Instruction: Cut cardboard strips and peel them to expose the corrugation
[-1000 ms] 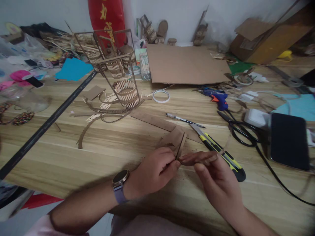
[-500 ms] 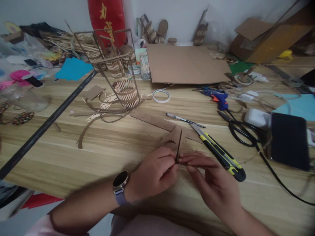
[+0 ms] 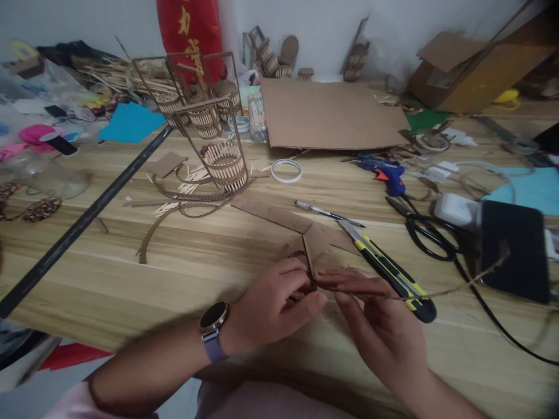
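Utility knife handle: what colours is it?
The utility knife handle is black and yellow, clearest in the head view.

Single head-worn view, looking forward and down, hands (image 3: 277, 305) close at lower centre, worktop (image 3: 209, 250) stretching beyond, wall (image 3: 318, 35) farthest at top

Left forearm (image 3: 152, 359) crosses the worktop's near edge (image 3: 76, 331) — left hand (image 3: 277, 308) curled, thumb extended — right hand (image 3: 386, 326) facing it, fingers straighter, thumb beneath.

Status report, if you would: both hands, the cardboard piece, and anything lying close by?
Left hand holding cardboard piece, corrugated edge showing. Right hand pinching thin strip, free end trailing out. Utility knife close beyond right hand, blade exposed.
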### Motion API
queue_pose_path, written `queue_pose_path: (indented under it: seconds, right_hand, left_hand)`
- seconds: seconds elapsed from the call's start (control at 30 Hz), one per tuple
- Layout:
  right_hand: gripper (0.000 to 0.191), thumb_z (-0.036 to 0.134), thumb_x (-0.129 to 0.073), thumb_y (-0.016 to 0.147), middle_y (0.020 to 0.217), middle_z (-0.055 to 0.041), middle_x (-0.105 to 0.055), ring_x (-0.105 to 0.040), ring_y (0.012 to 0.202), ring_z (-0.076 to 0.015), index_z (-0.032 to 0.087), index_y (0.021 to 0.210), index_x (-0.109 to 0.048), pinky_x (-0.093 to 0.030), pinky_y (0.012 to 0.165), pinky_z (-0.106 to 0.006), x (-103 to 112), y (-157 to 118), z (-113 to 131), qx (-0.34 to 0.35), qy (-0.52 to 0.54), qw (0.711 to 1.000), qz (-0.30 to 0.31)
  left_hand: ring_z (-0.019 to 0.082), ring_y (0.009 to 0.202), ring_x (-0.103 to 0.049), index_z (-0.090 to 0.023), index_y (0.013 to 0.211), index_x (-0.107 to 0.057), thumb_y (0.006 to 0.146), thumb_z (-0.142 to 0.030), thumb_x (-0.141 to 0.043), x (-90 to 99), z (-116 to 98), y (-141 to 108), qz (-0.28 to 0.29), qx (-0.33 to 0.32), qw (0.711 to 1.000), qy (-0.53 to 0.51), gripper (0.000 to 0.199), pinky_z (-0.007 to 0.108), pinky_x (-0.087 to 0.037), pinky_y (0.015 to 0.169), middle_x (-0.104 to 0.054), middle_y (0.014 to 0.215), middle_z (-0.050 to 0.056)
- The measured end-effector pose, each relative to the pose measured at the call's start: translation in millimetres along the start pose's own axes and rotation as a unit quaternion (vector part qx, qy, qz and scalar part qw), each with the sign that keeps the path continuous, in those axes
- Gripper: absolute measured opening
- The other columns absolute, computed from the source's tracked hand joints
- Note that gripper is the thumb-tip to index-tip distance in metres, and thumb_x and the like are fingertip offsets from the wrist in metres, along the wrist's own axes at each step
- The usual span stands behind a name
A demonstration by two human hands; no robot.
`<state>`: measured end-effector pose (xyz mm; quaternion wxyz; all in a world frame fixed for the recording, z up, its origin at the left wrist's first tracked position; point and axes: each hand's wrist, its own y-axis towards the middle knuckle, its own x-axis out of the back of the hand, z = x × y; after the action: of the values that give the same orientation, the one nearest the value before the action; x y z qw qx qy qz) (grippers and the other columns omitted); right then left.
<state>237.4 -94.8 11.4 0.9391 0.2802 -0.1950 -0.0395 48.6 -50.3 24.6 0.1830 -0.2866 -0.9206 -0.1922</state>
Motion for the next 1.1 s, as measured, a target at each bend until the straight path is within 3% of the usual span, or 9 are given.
queue_pose_path:
  seconds: [0.23,0.43,0.67,0.9,1.1]
  right_hand:
    - [0.017,0.016,-0.057,0.098,0.101,-0.0013,-0.082,-0.078,0.1,-0.0185,0.028,0.109,-0.059,-0.055,0.098,-0.039,-1.3,-3.4,-4.4,0.068,-0.129,0.989,0.024]
    - [0.017,0.012,-0.053,0.097,0.105,-0.0024,-0.083,-0.078,0.103,-0.0197,0.027,0.104,-0.056,-0.05,0.099,-0.043,-4.5,-2.7,-5.5,0.138,-0.185,0.972,0.053]
    - [0.012,0.016,-0.05,0.101,0.101,-0.0019,-0.083,-0.079,0.097,-0.0202,0.027,0.102,-0.055,-0.052,0.095,-0.044,-5.9,-0.5,-4.9,0.136,-0.18,0.973,0.052]
    - [0.014,0.02,-0.05,0.102,0.097,-0.0014,-0.083,-0.079,0.093,-0.0216,0.028,0.112,-0.056,-0.056,0.095,-0.046,-0.4,1.5,-1.8,0.092,-0.162,0.981,0.053]
    - [0.009,0.023,-0.056,0.099,0.098,-0.0013,-0.082,-0.078,0.096,-0.0216,0.029,0.106,-0.056,-0.055,0.096,-0.043,-1.2,0.7,-4.1,0.097,-0.156,0.983,0.029]
  left_hand:
    - [0.015,0.07,-0.047,-0.021,0.071,-0.042,0.092,-0.02,-0.048,-1.2,-1.8,3.9,0.006,0.076,0.997,0.023,0.022,0.028,-0.034,0.064,-0.047,0.073,-0.001]
    - [0.016,0.066,-0.048,-0.022,0.077,-0.041,0.096,-0.021,-0.037,-3.3,-4.4,0.6,0.033,0.126,0.99,0.045,0.02,0.03,-0.031,0.06,-0.05,0.07,-0.001]
    - [0.017,0.063,-0.049,-0.023,0.077,-0.038,0.095,-0.022,-0.034,-3.8,-2.5,-0.8,0.053,0.142,0.985,0.083,0.019,0.031,-0.03,0.06,-0.05,0.067,0.0]
    - [0.018,0.066,-0.053,-0.022,0.08,-0.043,0.096,-0.022,-0.034,-3.1,-0.2,-1.2,0.056,0.111,0.988,0.095,0.019,0.031,-0.034,0.062,-0.056,0.071,0.001]
    - [0.02,0.079,-0.064,-0.019,0.092,-0.055,0.102,-0.025,-0.031,-2.6,-1.5,-1.0,0.064,0.094,0.989,0.099,0.026,0.032,-0.043,0.07,-0.069,0.087,0.007]
